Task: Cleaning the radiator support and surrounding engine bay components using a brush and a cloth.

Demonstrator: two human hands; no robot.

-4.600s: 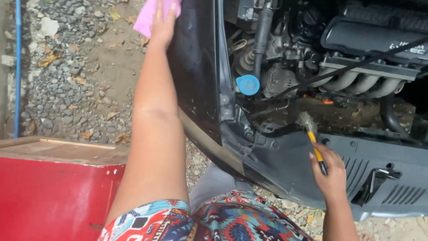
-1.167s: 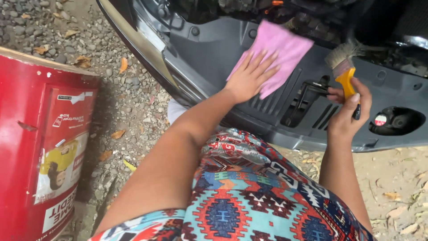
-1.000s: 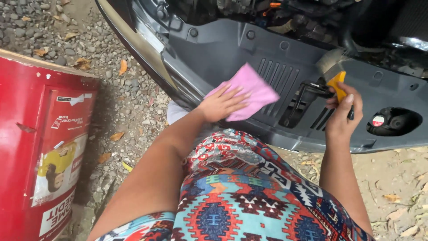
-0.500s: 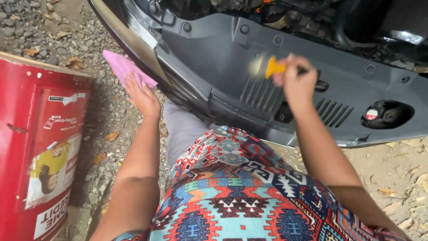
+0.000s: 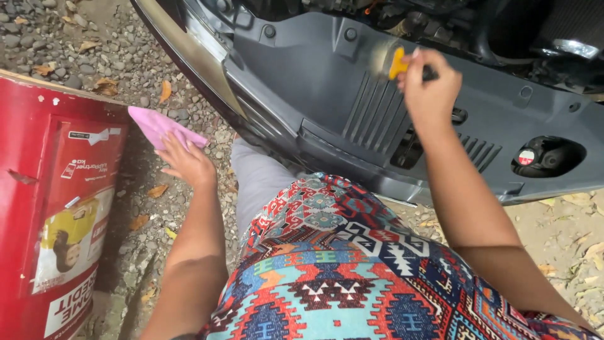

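My left hand [image 5: 186, 161] holds a pink cloth [image 5: 156, 125] out to the left, over the gravel beside a red drum. My right hand [image 5: 429, 83] grips a small brush with a yellow handle [image 5: 397, 62]; its blurred bristles [image 5: 380, 59] touch the grey plastic front panel [image 5: 314, 82] of a car with its bonnet open. The slatted vents [image 5: 371, 113] of that panel lie just below the brush. My patterned clothing fills the lower middle of the view.
A red drum [image 5: 44, 208] with a printed label stands at the left edge. Gravel and dry leaves [image 5: 126, 56] cover the ground. Engine parts [image 5: 516, 31] sit behind the panel. A red-and-white cap [image 5: 525, 157] shows in a hole at the panel's right.
My left hand has carried the pink cloth off the grey panel and out to the left near the drum. My right hand has moved the brush left and up onto the panel.
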